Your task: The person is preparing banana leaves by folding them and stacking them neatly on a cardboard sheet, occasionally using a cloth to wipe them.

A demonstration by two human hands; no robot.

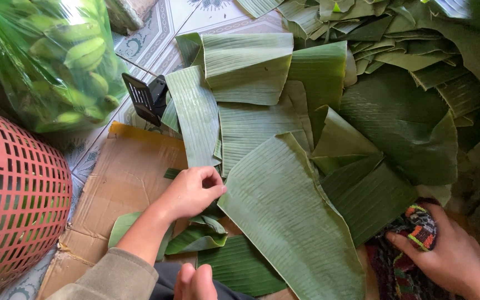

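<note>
Left hand (193, 191) is pinching the banana leaf (290, 216) edge in a narrow grip, right hand (451, 258) is clutching a multicoloured knitted cloth (412, 244); hard pulling risks splitting the leaf along its ribs.

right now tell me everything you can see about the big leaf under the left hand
The big leaf is a long banana-leaf piece, pale matte green with fine parallel ribs and torn edges. It lies flat, running diagonally from the pile toward the bottom edge, over cardboard and other leaves. The left hand pinches its near-left edge; the right hand, holding a cloth, is apart from it.
</note>
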